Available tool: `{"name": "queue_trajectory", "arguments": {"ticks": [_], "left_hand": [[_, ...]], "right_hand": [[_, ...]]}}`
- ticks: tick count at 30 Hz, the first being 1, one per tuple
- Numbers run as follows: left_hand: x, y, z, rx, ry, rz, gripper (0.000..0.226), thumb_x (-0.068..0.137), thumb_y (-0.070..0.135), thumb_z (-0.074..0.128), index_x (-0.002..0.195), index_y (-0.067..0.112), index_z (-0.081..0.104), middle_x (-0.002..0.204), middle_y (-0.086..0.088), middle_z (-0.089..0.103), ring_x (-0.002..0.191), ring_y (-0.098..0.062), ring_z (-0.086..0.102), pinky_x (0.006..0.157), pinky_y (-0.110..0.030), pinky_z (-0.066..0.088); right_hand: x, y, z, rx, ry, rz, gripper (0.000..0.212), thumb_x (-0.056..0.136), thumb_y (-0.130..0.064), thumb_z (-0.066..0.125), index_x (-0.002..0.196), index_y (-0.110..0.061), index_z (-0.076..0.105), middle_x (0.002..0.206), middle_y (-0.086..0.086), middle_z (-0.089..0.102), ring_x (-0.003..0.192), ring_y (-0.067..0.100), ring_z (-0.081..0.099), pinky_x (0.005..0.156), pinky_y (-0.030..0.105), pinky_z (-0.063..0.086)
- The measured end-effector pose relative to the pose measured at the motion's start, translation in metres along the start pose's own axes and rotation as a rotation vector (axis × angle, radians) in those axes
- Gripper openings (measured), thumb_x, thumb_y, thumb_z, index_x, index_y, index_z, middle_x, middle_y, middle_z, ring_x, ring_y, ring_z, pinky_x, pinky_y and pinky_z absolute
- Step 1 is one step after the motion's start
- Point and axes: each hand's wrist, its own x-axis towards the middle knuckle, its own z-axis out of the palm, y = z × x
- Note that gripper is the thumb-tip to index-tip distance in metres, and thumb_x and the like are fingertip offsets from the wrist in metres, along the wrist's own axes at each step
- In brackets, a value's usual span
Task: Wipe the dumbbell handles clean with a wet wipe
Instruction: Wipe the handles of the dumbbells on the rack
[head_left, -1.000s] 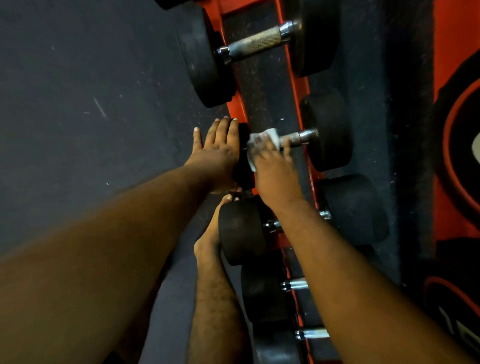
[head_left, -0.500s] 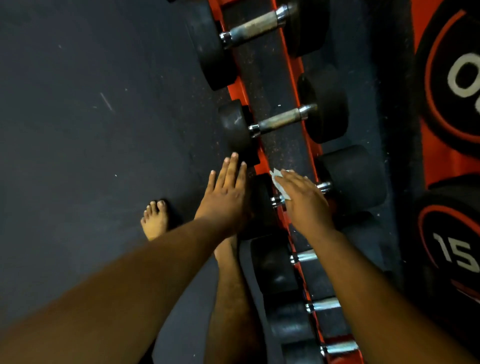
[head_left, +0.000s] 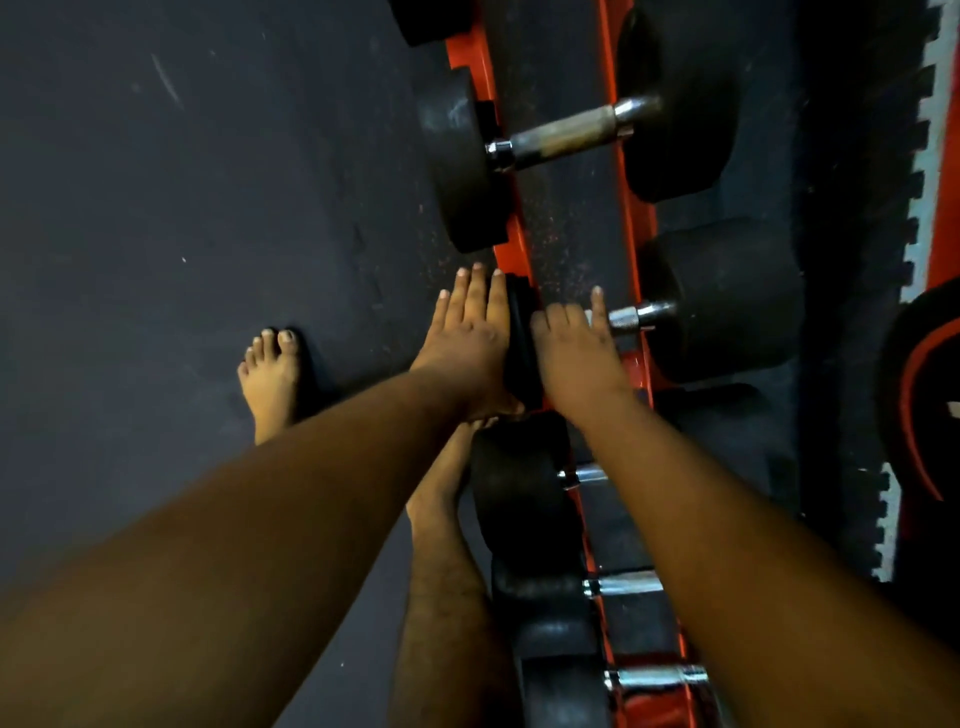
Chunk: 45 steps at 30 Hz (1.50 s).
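Both arms reach forward: left hand (head_left: 470, 338) flat with fingers straight, right hand (head_left: 576, 348) curled, index finger extended.

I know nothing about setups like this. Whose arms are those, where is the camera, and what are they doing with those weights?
There is no machine here, just a person. The one picture comes from a camera worn on their head, looking down, so you see their own arms and bare feet on a dark floor. In front runs an orange rack holding a row of black dumbbells. The left hand, fingers straight, rests against the near end of one dumbbell to steady it. The right hand is curled over that dumbbell's metal handle. The job is wiping handles with a wet wipe, but the wipe is hidden under the hand in this picture. A bigger dumbbell lies beyond.
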Motion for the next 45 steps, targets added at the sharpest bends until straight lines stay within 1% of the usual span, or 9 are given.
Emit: {"name": "queue_trajectory", "arguments": {"ticks": [3, 8, 14, 20, 22, 25, 32, 38, 45], "left_hand": [[0.002, -0.002, 0.001, -0.006, 0.012, -0.008, 0.156, 0.060, 0.058, 0.091, 0.157, 0.005, -0.018, 0.168, -0.019, -0.015, 0.154, -0.033, -0.018, 0.121, -0.043, -0.013], [0.006, -0.003, 0.000, -0.012, -0.011, -0.026, 0.155, 0.061, 0.054, 0.092, 0.158, 0.009, -0.019, 0.168, -0.016, -0.013, 0.155, -0.033, -0.016, 0.124, -0.045, -0.010], [0.005, -0.003, -0.003, -0.013, -0.010, -0.014, 0.155, 0.059, 0.055, 0.093, 0.159, 0.009, -0.017, 0.169, -0.015, -0.010, 0.155, -0.033, -0.013, 0.125, -0.047, -0.009], [0.005, -0.005, 0.001, -0.027, 0.034, 0.001, 0.155, 0.057, 0.055, 0.094, 0.160, 0.009, -0.012, 0.169, -0.015, -0.006, 0.156, -0.033, -0.009, 0.126, -0.048, -0.005], [0.005, -0.006, 0.000, -0.023, 0.030, 0.004, 0.154, 0.057, 0.055, 0.094, 0.160, 0.009, -0.012, 0.169, -0.015, -0.006, 0.156, -0.034, -0.010, 0.126, -0.049, -0.005], [0.004, -0.005, 0.000, -0.027, 0.026, 0.008, 0.155, 0.056, 0.057, 0.094, 0.160, 0.009, -0.012, 0.169, -0.015, -0.006, 0.156, -0.034, -0.010, 0.126, -0.049, -0.005], [0.003, -0.005, -0.001, -0.035, 0.021, 0.009, 0.155, 0.058, 0.056, 0.093, 0.159, 0.009, -0.014, 0.169, -0.016, -0.008, 0.156, -0.033, -0.011, 0.126, -0.048, -0.006], [0.003, -0.005, -0.003, -0.040, 0.008, 0.010, 0.154, 0.058, 0.054, 0.094, 0.159, 0.010, -0.014, 0.169, -0.015, -0.008, 0.156, -0.033, -0.012, 0.125, -0.047, -0.008], [0.004, -0.005, -0.001, -0.037, 0.022, -0.003, 0.156, 0.056, 0.056, 0.094, 0.160, 0.011, -0.013, 0.169, -0.015, -0.007, 0.156, -0.032, -0.011, 0.125, -0.047, -0.007]], "right_hand": [[0.014, 0.003, 0.001, 0.077, 0.043, -0.013, 0.036, 0.096, -0.021, 0.049, 0.131, -0.014, 0.051, 0.125, 0.008, 0.060, 0.119, 0.028, 0.054, 0.120, 0.052, 0.022], [-0.032, 0.017, 0.028, -0.014, 0.156, -0.068, 0.069, 0.088, -0.014, 0.051, 0.153, -0.005, 0.028, 0.149, 0.018, 0.039, 0.143, 0.036, 0.033, 0.123, 0.057, 0.011], [0.027, 0.016, -0.011, 0.023, 0.005, -0.063, 0.024, 0.097, -0.019, 0.047, 0.117, -0.017, 0.060, 0.115, 0.007, 0.068, 0.108, 0.030, 0.062, 0.097, 0.042, 0.040], [-0.021, 0.032, 0.034, -0.080, 0.223, -0.024, 0.057, 0.085, -0.016, 0.056, 0.141, -0.009, 0.044, 0.132, 0.014, 0.053, 0.125, 0.032, 0.047, 0.120, 0.050, 0.020], [0.002, 0.032, 0.013, -0.026, 0.124, 0.013, 0.037, 0.085, -0.019, 0.064, 0.121, -0.013, 0.059, 0.114, 0.011, 0.064, 0.108, 0.031, 0.059, 0.103, 0.046, 0.041], [0.037, 0.037, -0.017, 0.035, -0.172, -0.058, 0.020, 0.091, -0.027, 0.061, 0.109, -0.020, 0.066, 0.109, 0.006, 0.069, 0.102, 0.030, 0.066, 0.082, 0.038, 0.048], [-0.025, 0.039, 0.033, -0.056, 0.188, 0.117, 0.055, 0.085, -0.019, 0.063, 0.136, -0.010, 0.045, 0.129, 0.014, 0.051, 0.128, 0.034, 0.045, 0.124, 0.051, 0.014], [0.028, 0.059, -0.014, 0.006, -0.111, 0.034, 0.021, 0.090, -0.029, 0.063, 0.110, -0.022, 0.066, 0.108, 0.007, 0.069, 0.101, 0.031, 0.066, 0.084, 0.037, 0.045], [-0.024, 0.031, 0.023, 0.031, 0.268, 0.150, 0.045, 0.094, -0.011, 0.044, 0.138, -0.008, 0.046, 0.134, 0.016, 0.052, 0.137, 0.035, 0.041, 0.123, 0.057, 0.009]]}}
